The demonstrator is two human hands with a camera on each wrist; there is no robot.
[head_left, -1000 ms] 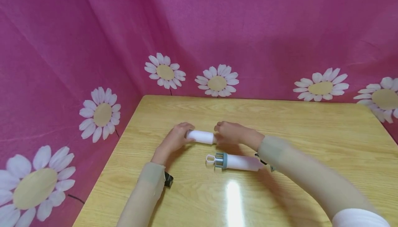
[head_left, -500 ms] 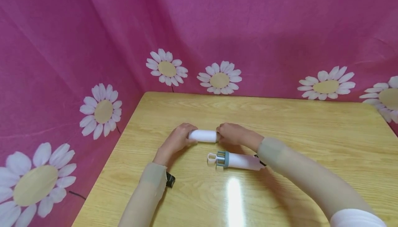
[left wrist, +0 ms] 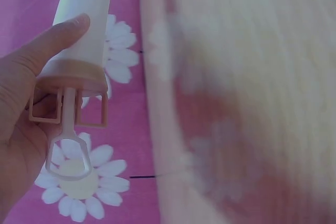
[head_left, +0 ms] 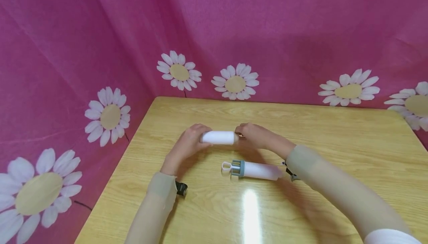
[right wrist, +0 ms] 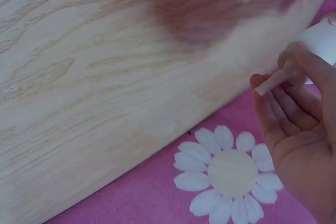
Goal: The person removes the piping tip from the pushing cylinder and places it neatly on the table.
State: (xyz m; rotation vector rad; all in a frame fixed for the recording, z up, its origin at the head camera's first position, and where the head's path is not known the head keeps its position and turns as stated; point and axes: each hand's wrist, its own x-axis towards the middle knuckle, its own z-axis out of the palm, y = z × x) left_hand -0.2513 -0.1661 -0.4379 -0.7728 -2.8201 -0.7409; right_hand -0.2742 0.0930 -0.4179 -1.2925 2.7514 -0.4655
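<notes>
In the head view a white-barrelled syringe [head_left: 218, 137] lies level between both hands, above the table. My left hand [head_left: 188, 144] grips its plunger end, with the thumb along the barrel. The left wrist view shows its peach collar [left wrist: 73, 73], with square finger loops, and a pale plunger rod ending in a ring handle [left wrist: 68, 176]. My right hand [head_left: 258, 136] is at the other end. In the right wrist view its thumb and fingers pinch the peach nozzle [right wrist: 273, 81], whose narrow spout points toward a fingertip.
A second white syringe [head_left: 260, 171] with a teal collar [head_left: 237, 168] lies on the wooden table [head_left: 200, 214], nearer the body and just below the right forearm. A pink daisy-printed cloth [head_left: 284, 43] hangs behind and to the left of the table.
Both hands first shift slightly right with the held syringe, then move up and away from the second syringe. The right hand's fingers turn a little at the nozzle. The second syringe stays on the table.
</notes>
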